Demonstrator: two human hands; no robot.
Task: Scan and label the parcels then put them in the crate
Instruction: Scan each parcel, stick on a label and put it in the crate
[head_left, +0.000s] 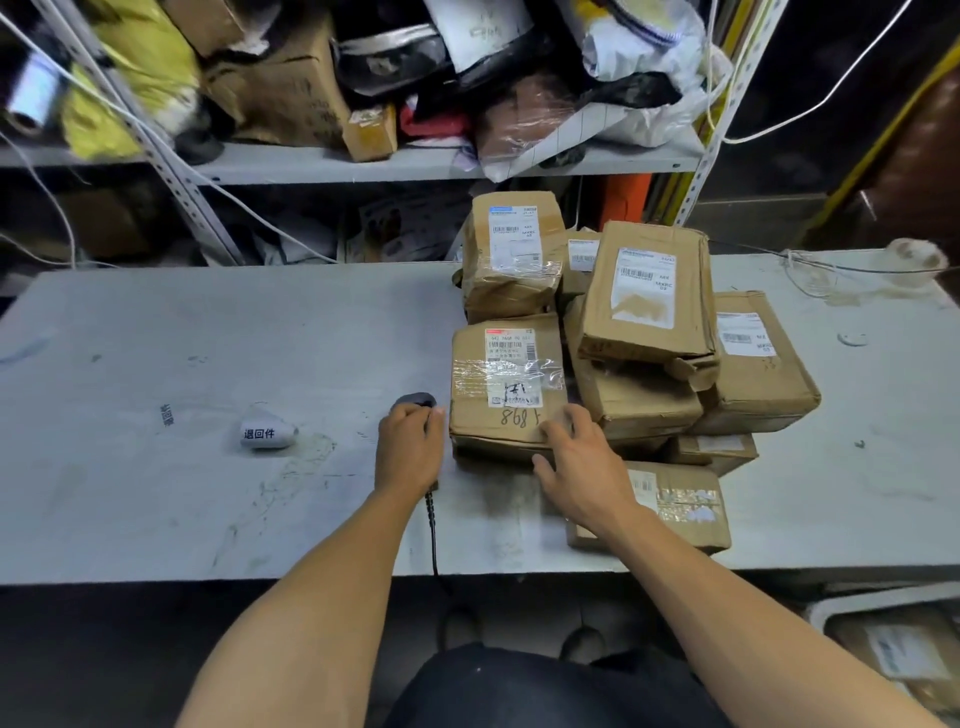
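Several brown cardboard parcels are piled on the grey table (182, 338) right of centre. The nearest upright one, a taped parcel (506, 379) with "898" handwritten on it, has my right hand (576, 462) gripping its near right corner, fingers on top and thumb on the front face. My left hand (410, 447) is curled round a dark barcode scanner (415, 401) lying on the table just left of that parcel; its cable (432, 530) runs off the front edge. A roll of white labels (266, 432) lies further left. The crate (893, 649) stands on the floor at lower right, holding parcels.
A flat parcel (680, 506) lies under my right forearm near the table's front edge. Metal shelving (332, 163) behind the table is crammed with boxes and bags. White cables hang across the shelf posts. A wire and a small bowl-like object (917, 257) sit at the far right.
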